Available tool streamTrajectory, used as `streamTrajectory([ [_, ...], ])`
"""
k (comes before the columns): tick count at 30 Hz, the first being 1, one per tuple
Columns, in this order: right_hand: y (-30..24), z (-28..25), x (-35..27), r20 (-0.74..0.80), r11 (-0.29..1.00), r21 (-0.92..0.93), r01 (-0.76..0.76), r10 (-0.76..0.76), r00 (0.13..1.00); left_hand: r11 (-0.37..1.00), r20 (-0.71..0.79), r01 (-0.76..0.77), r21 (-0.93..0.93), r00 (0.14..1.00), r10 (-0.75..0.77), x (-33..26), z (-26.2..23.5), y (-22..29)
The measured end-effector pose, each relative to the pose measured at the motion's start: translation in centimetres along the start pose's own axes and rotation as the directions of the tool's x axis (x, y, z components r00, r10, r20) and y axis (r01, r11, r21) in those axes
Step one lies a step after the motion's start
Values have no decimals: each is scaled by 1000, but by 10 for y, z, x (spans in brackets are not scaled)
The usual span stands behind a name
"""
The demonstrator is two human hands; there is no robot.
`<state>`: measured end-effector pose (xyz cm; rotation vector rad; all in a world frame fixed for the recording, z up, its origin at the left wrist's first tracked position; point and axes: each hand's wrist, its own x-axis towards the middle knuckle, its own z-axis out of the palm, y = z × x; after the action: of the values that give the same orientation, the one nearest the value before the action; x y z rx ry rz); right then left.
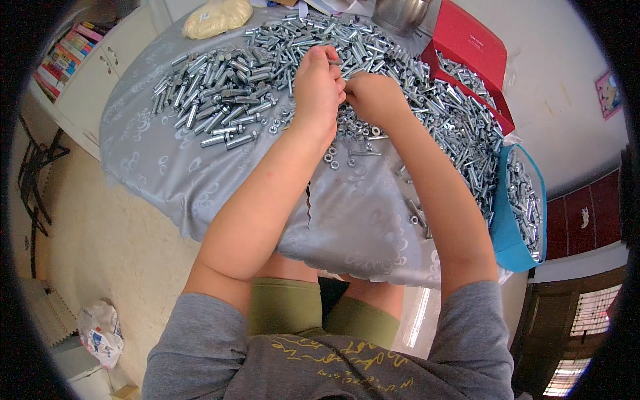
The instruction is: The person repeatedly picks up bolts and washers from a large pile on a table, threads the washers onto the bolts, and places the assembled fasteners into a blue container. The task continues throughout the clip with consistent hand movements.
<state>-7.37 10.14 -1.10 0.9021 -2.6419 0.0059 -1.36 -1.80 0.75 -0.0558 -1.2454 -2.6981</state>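
Observation:
Over a large heap of silvery bolts (pixel 453 140), my two hands are close together, fingertips almost meeting. My left hand (pixel 316 83) is closed, its fingers curled round something mostly hidden; a small metal-grey bit shows by its fingertips. My right hand (pixel 375 97) is pinched shut beside it, and what lies between those fingers is hidden. Left of my hands spreads a group of thicker expansion bolts (pixel 220 87) with sleeves. Loose nuts (pixel 331 157) and washers lie just below my hands, near a single thin bolt (pixel 365 153).
A grey patterned cloth (pixel 143 147) covers the round table. At the right stand an open red box (pixel 470 40) and a blue box (pixel 505 230), both holding metal parts. A pale bag (pixel 217 19) and a metal pot (pixel 400 15) stand at the far edge.

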Motion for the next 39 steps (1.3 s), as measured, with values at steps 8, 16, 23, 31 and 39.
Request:
streamTrajectory([
  [8, 16, -48, -85, -88, 590, 752, -292, 529, 844, 962, 310, 206, 181, 916, -255, -10, 8, -10],
  [16, 10, -46, -108, 105, -45, 993, -105, 724, 682, 924, 561, 353, 147, 740, -372, -21, 17, -20],
  [23, -1, -50, -112, 192, -153, 981, -119, 689, 699, 906, 676, 421, -36, 678, -288, -23, 18, -25],
  [31, -6, -53, -112, 198, -210, 975, -72, 673, 713, 939, 646, 342, 26, 711, -277, -26, 20, -29],
  [39, -4, -49, -111, 158, -166, 984, -68, 620, 768, 950, 643, 310, -35, 735, -216, -23, 19, -30],
])
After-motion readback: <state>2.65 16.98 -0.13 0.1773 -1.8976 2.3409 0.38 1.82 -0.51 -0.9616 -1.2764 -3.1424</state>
